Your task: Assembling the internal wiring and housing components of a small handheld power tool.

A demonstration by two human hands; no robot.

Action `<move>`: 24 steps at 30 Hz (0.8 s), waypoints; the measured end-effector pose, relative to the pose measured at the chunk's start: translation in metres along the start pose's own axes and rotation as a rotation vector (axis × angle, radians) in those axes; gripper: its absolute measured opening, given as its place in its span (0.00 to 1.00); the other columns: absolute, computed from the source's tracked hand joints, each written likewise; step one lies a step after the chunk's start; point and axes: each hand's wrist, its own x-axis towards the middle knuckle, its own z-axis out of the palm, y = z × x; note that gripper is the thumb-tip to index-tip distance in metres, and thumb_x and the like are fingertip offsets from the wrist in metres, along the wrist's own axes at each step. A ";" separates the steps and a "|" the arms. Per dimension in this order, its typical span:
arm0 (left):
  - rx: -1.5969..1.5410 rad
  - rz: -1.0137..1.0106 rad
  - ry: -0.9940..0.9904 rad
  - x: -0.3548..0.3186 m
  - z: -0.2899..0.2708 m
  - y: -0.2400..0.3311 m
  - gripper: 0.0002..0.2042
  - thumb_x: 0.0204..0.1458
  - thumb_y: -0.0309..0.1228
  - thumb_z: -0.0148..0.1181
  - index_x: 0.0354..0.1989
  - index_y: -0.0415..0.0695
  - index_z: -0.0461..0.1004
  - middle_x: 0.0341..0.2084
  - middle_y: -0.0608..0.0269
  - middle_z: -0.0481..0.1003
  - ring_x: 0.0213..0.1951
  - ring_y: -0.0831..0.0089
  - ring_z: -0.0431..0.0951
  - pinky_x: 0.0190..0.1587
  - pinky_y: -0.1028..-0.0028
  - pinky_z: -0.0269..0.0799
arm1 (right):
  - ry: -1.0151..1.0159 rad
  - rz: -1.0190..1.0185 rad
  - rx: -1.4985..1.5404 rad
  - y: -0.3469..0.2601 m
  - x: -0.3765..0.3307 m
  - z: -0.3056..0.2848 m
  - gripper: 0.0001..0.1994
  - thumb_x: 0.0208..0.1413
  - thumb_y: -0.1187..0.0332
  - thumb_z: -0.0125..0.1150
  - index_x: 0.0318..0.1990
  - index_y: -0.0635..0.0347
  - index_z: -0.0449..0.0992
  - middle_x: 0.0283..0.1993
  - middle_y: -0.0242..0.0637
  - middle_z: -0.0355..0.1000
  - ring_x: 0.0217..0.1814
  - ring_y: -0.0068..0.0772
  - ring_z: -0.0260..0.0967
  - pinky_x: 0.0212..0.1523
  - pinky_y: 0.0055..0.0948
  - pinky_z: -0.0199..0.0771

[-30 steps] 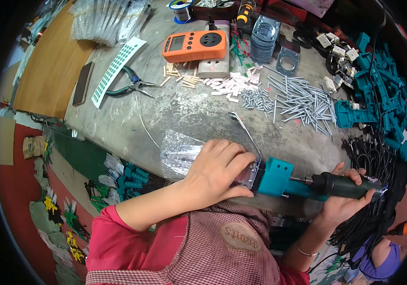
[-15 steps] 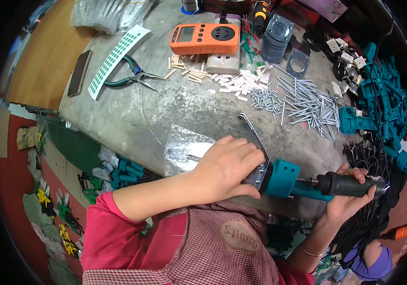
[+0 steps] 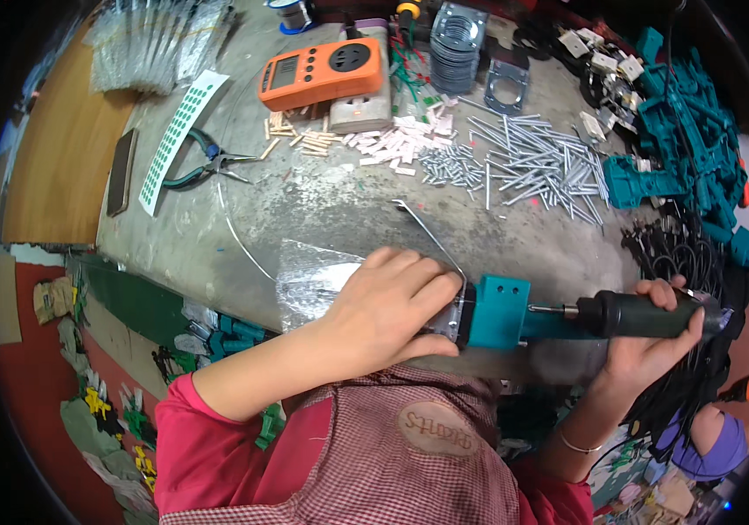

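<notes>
my left hand (image 3: 387, 306) clamps the teal housing (image 3: 497, 311) at the bench edge; my right hand (image 3: 645, 346) grips the black electric screwdriver (image 3: 645, 313) driven into it.

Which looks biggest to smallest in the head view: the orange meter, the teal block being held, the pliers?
1. Orange meter.
2. Teal block, though it sits nearer the camera, so the top two are unsure.
3. Pliers, thinnest.
</notes>
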 end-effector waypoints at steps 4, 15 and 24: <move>0.201 -0.045 -0.087 -0.004 -0.010 0.003 0.35 0.40 0.51 0.70 0.53 0.41 0.71 0.40 0.55 0.70 0.43 0.54 0.71 0.48 0.58 0.66 | -0.092 -0.119 0.020 -0.009 -0.028 -0.002 0.21 0.62 0.53 0.50 0.51 0.64 0.64 0.29 0.30 0.57 0.32 0.27 0.59 0.49 0.38 0.70; 0.113 -0.032 -0.014 -0.002 0.002 0.011 0.35 0.40 0.46 0.72 0.54 0.39 0.68 0.46 0.52 0.71 0.46 0.51 0.71 0.51 0.57 0.65 | 0.034 -0.178 0.048 0.007 -0.040 -0.008 0.19 0.62 0.52 0.47 0.46 0.61 0.65 0.27 0.29 0.58 0.29 0.25 0.60 0.45 0.34 0.72; 0.189 -0.003 -0.021 -0.001 0.001 0.007 0.35 0.37 0.49 0.74 0.50 0.39 0.69 0.38 0.53 0.69 0.36 0.55 0.70 0.39 0.60 0.63 | 0.060 -0.169 0.119 0.008 -0.038 -0.013 0.19 0.60 0.52 0.50 0.45 0.60 0.64 0.27 0.28 0.58 0.29 0.26 0.60 0.45 0.35 0.73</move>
